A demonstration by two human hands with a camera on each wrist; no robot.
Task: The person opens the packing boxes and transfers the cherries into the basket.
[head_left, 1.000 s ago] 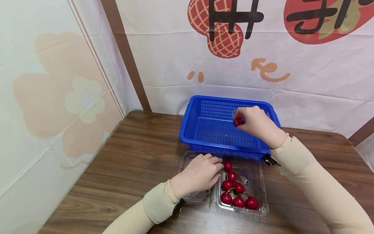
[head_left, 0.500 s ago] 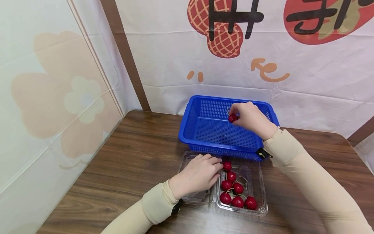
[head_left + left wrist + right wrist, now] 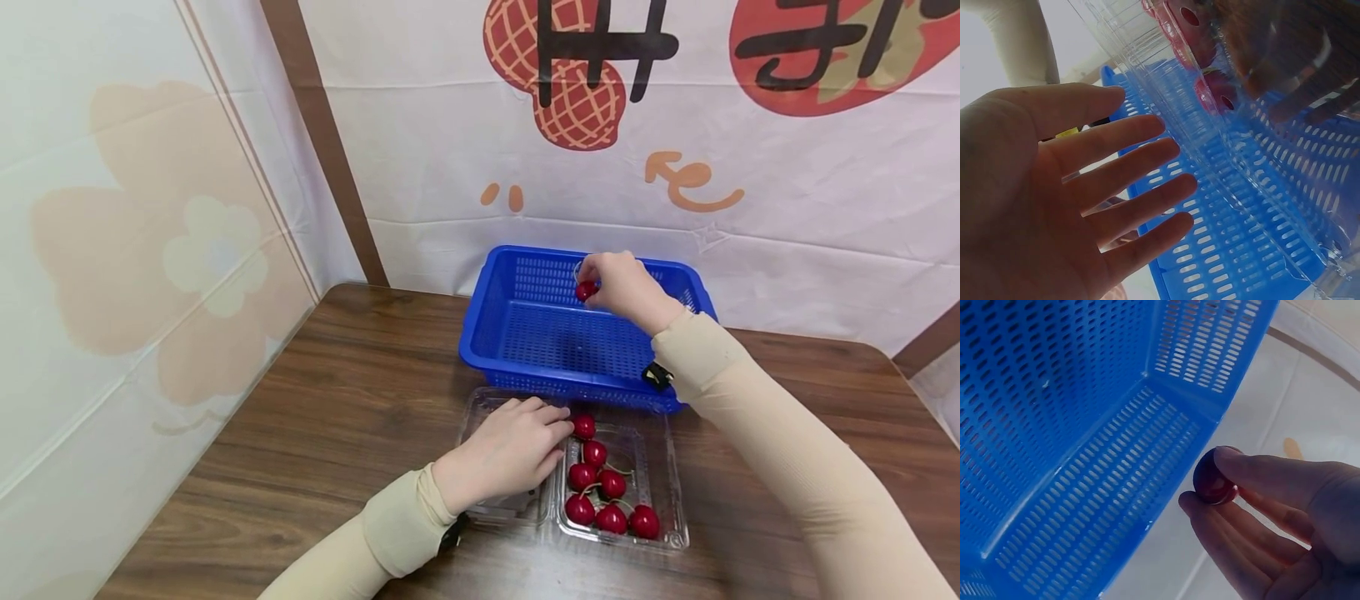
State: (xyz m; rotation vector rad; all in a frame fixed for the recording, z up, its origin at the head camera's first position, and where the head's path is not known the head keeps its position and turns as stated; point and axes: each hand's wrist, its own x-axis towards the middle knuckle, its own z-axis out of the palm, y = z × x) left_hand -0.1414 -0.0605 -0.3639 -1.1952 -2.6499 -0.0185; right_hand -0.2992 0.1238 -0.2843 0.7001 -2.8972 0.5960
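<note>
"Cherry (image 3: 1213, 478) is what I'm worrying about. What could be going wrong from here?"

"Slipping, I'm guessing. The right hand (image 3: 621, 287) is pinching it between thumb and fingertips only, and such a round, smooth fruit could be squirting out if the squeeze is growing uneven. It could be bruising on the blue basket (image 3: 540, 333) below that hand."

"And the left hand (image 3: 513, 446)?"

"Its fingers are spreading loosely, nearly straight, gripping nothing, over the clear box (image 3: 660, 467). Whether they're pressing on it, I'm not able to tell. A careless nudge could be shifting the box and rolling the other cherries (image 3: 612, 483), which are lying just right of those fingertips."

"So where is the held one sitting?"

"At the tips of the right thumb and fingers, left of the palm, hanging over the basket. Whether a second is hiding behind it, I'm not able to say."
</note>
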